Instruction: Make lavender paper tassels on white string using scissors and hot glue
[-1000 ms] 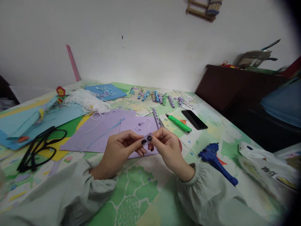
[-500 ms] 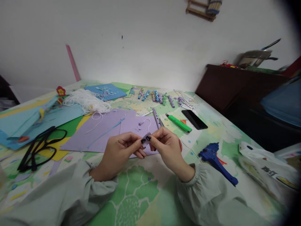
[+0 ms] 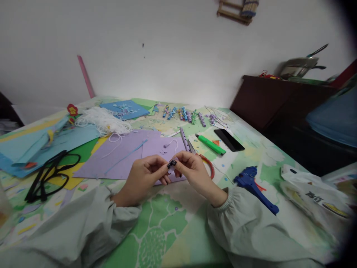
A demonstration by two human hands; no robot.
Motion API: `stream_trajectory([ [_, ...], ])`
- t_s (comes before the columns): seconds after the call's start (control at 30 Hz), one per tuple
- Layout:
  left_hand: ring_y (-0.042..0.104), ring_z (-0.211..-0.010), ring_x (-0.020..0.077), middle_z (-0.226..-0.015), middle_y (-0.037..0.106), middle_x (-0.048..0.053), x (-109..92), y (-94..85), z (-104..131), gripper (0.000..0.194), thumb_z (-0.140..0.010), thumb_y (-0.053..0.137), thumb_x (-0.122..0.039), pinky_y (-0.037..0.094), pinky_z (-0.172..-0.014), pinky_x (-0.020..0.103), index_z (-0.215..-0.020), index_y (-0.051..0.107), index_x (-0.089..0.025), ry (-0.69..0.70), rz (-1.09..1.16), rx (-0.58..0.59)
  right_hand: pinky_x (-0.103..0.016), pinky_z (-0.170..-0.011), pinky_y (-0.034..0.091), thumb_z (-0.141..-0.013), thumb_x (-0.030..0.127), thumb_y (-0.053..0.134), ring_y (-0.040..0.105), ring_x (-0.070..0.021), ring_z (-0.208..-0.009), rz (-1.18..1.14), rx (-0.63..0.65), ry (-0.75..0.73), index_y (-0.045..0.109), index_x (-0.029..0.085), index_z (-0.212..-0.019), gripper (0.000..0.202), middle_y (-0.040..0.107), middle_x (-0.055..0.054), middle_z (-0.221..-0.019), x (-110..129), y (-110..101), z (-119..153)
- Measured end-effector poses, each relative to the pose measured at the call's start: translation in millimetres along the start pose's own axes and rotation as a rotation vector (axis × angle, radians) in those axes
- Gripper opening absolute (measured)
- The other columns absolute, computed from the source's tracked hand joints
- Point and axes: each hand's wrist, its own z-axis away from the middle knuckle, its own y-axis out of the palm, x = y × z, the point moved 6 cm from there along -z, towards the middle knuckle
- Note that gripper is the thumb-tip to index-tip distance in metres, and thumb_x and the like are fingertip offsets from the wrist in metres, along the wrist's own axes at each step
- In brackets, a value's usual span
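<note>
My left hand (image 3: pixel 146 176) and my right hand (image 3: pixel 192 173) meet at the fingertips above the near edge of the purple paper (image 3: pixel 111 162). Between them they pinch a small purple paper piece (image 3: pixel 171 169), mostly hidden by the fingers. A white string (image 3: pixel 176 146) curves up from beside the right fingertips onto the paper. Red-handled scissors (image 3: pixel 211 166) lie just behind my right hand, beside a purple strip with dark dots (image 3: pixel 184 139). A thin blue strip (image 3: pixel 126 156) rests on the purple paper.
At the right are a green cutter (image 3: pixel 210 144), a black phone (image 3: pixel 229 140), a blue glue gun (image 3: pixel 255 188) and a plastic bag (image 3: pixel 315 201). Black glasses (image 3: pixel 50 175) and tangled white string (image 3: pixel 103 121) are at the left. Small paper rolls (image 3: pixel 184 114) line the back.
The fingertips have drawn closer around the small paper piece, which shows less. My right hand has shifted slightly left, and more of the red scissor handle shows. The view has moved a little.
</note>
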Motion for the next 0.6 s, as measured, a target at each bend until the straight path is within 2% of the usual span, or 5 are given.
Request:
stream_trajectory([
  [0.3,0.058,-0.045,0.0102,-0.052,0.063,-0.002,-2.5,4.1,1.0,0.018,-0.084,0.06,-0.029,0.046,-0.046,0.019,-0.073,0.062,-0.016,0.034,-0.15,0.068,-0.022,-0.045,0.035,-0.078,0.03,0.062,0.045,-0.0091,-0.045,0.093,-0.011,0.0,0.058,0.018,-0.071,0.015,0.05,0.005,-0.053,0.9,0.2,1.2],
  [0.43,0.055,-0.047,0.0112,-0.053,0.058,-0.004,-9.8,9.1,2.4,0.019,-0.087,0.053,-0.027,0.042,-0.048,0.022,-0.071,0.054,-0.019,0.113,-0.434,0.06,-0.021,-0.044,0.031,-0.072,0.018,0.059,0.042,-0.0089,-0.046,0.16,-0.074,-0.017,0.055,0.019,-0.066,0.008,0.047,0.006,-0.053,-2.9,-5.9,0.2],
  [0.53,0.057,-0.059,0.0163,-0.065,0.06,-0.001,-14.7,18.7,25.1,0.008,-0.088,0.054,-0.029,0.044,-0.056,0.029,-0.086,0.055,-0.021,0.193,-0.716,0.008,-0.021,-0.043,0.03,-0.072,0.021,0.057,0.04,-0.009,-0.046,0.188,-0.133,-0.023,0.054,0.019,-0.066,0.007,0.046,0.006,-0.053,-6.8,-14.5,-1.5],
  [0.57,0.059,-0.064,0.0183,-0.072,0.062,0.002,-11.5,28.0,39.0,0.01,-0.091,0.05,-0.03,0.045,-0.058,0.031,-0.094,0.056,-0.022,0.19,-0.747,0.08,-0.021,-0.043,0.029,-0.073,0.023,0.057,0.039,-0.009,-0.045,0.192,-0.147,-0.023,0.054,0.02,-0.067,0.008,0.045,0.006,-0.053,-7.9,-17.4,-2.1],
  [0.6,0.06,-0.07,0.0197,-0.079,0.064,0.005,-6.4,42.8,57.0,0.016,-0.095,0.042,-0.028,0.048,-0.06,0.033,-0.097,0.057,-0.025,0.198,-0.739,0.241,-0.021,-0.042,0.029,-0.073,0.025,0.057,0.038,-0.009,-0.044,0.195,-0.159,-0.022,0.053,0.02,-0.067,0.009,0.045,0.006,-0.052,-8.9,-20.1,-2.6],
])
